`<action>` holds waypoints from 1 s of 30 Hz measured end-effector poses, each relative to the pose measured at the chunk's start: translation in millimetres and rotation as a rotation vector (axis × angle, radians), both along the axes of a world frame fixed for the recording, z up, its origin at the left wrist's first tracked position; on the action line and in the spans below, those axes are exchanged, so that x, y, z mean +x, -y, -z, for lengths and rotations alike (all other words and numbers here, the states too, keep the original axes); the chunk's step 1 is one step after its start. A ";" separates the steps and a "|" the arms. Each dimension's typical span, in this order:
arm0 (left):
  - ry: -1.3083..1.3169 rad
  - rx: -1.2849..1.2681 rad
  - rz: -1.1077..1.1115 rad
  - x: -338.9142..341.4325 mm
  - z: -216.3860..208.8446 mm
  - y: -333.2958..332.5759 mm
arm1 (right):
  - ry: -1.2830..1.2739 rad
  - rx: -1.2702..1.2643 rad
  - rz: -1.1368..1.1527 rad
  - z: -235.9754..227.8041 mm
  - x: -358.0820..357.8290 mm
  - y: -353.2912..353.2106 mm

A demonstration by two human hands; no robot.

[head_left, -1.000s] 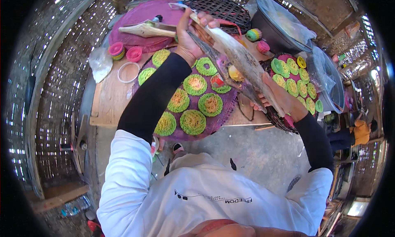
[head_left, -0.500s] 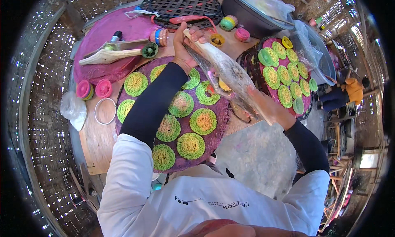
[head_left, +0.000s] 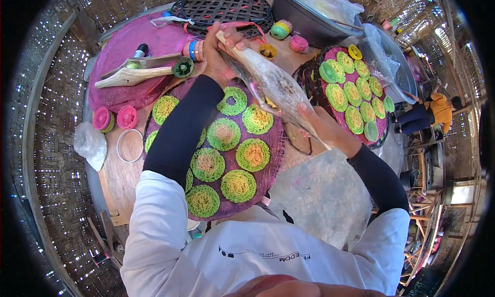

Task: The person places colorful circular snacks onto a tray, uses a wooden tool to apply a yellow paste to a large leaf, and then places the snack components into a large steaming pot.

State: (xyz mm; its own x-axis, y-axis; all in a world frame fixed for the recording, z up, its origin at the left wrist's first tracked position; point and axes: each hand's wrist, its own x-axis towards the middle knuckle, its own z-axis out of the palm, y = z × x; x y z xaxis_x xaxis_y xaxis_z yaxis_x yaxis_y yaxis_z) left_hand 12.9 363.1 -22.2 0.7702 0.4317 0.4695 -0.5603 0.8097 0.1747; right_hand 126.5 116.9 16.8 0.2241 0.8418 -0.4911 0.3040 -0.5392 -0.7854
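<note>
Both my hands hold a worn, pale wooden lever press (head_left: pixel 276 80) slanting over the tray. My left hand (head_left: pixel 219 54) is closed around its upper left end, and my right hand (head_left: pixel 326 126) grips the lower right end. A bit of yellow shows between its two arms; the rest of its inside is hidden. Below lies a round tray (head_left: pixel 277 157) covered in purple cloth, bearing several lacy green rounds, most with yellow or orange strands in the middle. Nearest the press is a yellow-centred round (head_left: pixel 257 119); beside it, a green ring (head_left: pixel 232 101) has an open centre.
A second wooden press (head_left: pixel 136 75) rests on purple cloth (head_left: pixel 129 41) at left, by a dark green cup (head_left: pixel 183 67). Pink cups (head_left: pixel 127 117) and a white ring (head_left: pixel 130 145) are nearer. Another filled tray (head_left: pixel 336 123), a grey tub (head_left: pixel 309 18) and a person (head_left: pixel 441 111) are rightward.
The press has shifted slightly, and its arms look closer together at the right end. More yellow shows in the middle of the round beneath it. Both hands keep their hold.
</note>
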 end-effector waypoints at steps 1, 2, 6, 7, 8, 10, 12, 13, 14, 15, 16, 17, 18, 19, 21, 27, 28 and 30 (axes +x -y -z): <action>0.017 0.061 0.004 -4.2 -8.4 -2.9 | -0.039 0.118 -0.012 5.2 -0.5 -2.2; -0.025 0.081 -0.036 -11.5 -18.4 -3.2 | -0.043 0.117 -0.017 4.1 -1.7 -6.4; -0.003 0.060 -0.082 -27.4 -23.8 -21.8 | -0.148 0.188 -0.003 2.2 -0.6 -22.6; -0.004 0.061 -0.089 -30.0 -21.3 -24.2 | -0.150 0.166 -0.002 3.0 0.0 -26.3; -0.024 0.031 -0.119 -32.0 -17.1 -26.3 | -0.149 0.164 -0.011 2.3 -0.4 -31.2; -0.042 0.000 -0.155 -37.4 -8.4 -30.7 | -0.182 0.089 -0.062 1.2 -3.2 -42.0; -0.064 -0.011 -0.166 -42.8 -1.0 -35.1 | -0.184 0.088 -0.058 11.4 -4.0 -50.5; -0.063 -0.012 -0.170 -43.4 3.4 -37.1 | -0.187 0.088 -0.048 15.6 -4.3 -54.2; -0.053 -0.030 -0.163 -45.2 8.1 -39.3 | -0.187 0.087 -0.056 16.8 -5.5 -57.8; -0.043 -0.048 -0.156 -46.9 12.2 -42.0 | -0.176 0.092 -0.051 17.6 -6.8 -61.1; -0.043 -0.048 -0.162 -48.6 15.4 -45.8 | -0.164 0.097 -0.046 18.0 -8.4 -63.8; -0.019 -0.042 -0.158 -49.5 16.4 -48.6 | -0.163 0.096 -0.050 18.2 -10.1 -66.4; 0.005 -0.036 -0.153 -50.4 17.6 -50.6 | -0.118 0.097 -0.050 18.1 -12.3 -68.8; 0.006 -0.037 -0.156 -51.5 19.6 -51.5 | -0.072 0.099 -0.051 17.6 -13.8 -70.3; -0.050 -0.082 -0.219 -54.3 18.5 -47.2 | -0.126 0.079 -0.071 15.6 -11.5 -69.6; -0.019 -0.158 -0.202 -48.4 23.0 -43.0 | 0.078 0.024 -0.080 15.8 3.5 -76.6; -0.014 -0.152 -0.200 -48.9 21.2 -49.8 | 0.112 0.085 -0.063 19.7 0.7 -79.3; -0.027 0.015 -0.250 -55.5 13.2 -63.0 | 0.148 0.197 -0.065 24.6 -5.4 -84.7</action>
State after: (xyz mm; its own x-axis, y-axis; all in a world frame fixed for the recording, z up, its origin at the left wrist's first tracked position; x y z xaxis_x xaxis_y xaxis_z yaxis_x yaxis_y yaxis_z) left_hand -42.6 426.1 -35.4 0.6527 0.6033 0.4584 -0.7378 0.6437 0.2033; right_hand 121.1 201.5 -7.8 0.2233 0.9330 -0.2822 0.4528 -0.3557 -0.8176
